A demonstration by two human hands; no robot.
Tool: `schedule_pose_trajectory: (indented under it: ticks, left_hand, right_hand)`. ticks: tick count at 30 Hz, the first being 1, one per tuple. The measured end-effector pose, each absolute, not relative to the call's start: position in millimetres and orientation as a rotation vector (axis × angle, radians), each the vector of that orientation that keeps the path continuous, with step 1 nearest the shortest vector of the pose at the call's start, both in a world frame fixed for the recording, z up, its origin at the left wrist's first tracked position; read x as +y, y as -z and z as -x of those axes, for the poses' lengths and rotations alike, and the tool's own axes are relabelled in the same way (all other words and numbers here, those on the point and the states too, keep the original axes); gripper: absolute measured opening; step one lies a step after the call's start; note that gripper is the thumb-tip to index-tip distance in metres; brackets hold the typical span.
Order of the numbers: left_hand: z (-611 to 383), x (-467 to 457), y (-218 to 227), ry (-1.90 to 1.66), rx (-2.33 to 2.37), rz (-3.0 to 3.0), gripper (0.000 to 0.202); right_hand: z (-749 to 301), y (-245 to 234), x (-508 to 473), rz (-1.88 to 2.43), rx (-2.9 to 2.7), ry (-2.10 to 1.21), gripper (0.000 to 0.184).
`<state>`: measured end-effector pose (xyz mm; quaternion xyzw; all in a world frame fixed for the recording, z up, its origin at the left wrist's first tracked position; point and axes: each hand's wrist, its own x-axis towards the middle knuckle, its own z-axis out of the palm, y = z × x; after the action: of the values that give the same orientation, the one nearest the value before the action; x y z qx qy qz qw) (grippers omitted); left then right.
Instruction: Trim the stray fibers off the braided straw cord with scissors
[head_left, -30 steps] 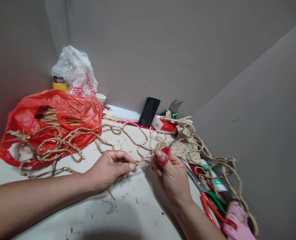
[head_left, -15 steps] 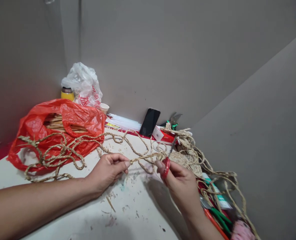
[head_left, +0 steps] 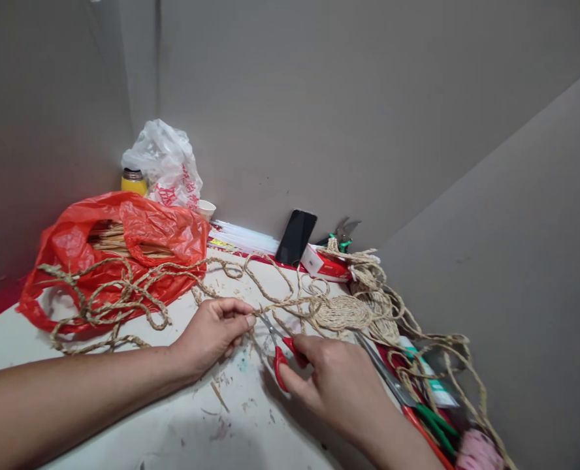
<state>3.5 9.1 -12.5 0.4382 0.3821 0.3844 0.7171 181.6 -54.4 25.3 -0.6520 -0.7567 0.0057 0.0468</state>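
My left hand (head_left: 221,331) is closed in a pinch on a braided straw rope (head_left: 290,301), near the middle of the table. In my right hand (head_left: 334,378) are small red-handled scissors (head_left: 279,346), with thumb and fingers through the loops. Their blades are spread and point left, with the tips at the rope just beside my left fingertips. The rope runs right toward a flat coiled rope disc (head_left: 343,312). Whether the blades touch the rope I cannot tell.
A red plastic bag (head_left: 172,228) of straw stands at the left, with loose rope over it. A phone (head_left: 296,236) leans at the back beside pruning shears (head_left: 343,232). Large green-handled scissors (head_left: 434,421) lie at the right near tangled rope. Scraps dot the white table (head_left: 172,424).
My right hand has turned and moved left and down. The red scissors have gone from pointing up with blades together to spread blades at the rope. My left hand has barely moved.
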Motion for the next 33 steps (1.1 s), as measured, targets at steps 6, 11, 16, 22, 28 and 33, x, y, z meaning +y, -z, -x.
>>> schedule_pose_trajectory:
  ticks: [6, 11, 16, 22, 28, 33]
  left_hand:
    - [-4.1, 9.1, 12.0, -0.842, 0.863, -0.980, 0.027]
    - [-4.6, 8.9, 15.3, -0.853, 0.863, -0.973, 0.024]
    - [-4.7, 9.2, 15.0, -0.823, 0.890, -0.964, 0.022]
    - [-3.5, 9.5, 13.3, -0.817, 0.919, -0.982, 0.021]
    - [-3.6, 9.3, 16.0, -0.804, 0.913, -0.990, 0.022]
    - [-3.5, 9.8, 16.1, -0.807, 0.908, -0.993, 0.023]
  right_hand:
    - [-182.8, -25.0, -57.1, 2.005, -2.361, 0.072, 0.025]
    - [-181.1, -23.9, -57.0, 1.999, -2.398, 0.095, 0.028]
    - [-179.1, -23.5, -56.3, 2.011, -2.426, 0.057, 0.027]
    - [-180.6, -24.6, -55.4, 2.036, -2.434, -0.066, 0.027]
    - [-182.0, -26.1, -56.1, 2.031, -2.407, -0.077, 0.028]
    - [-183.1, -27.2, -56.6, 2.010, -2.401, -0.098, 0.028]
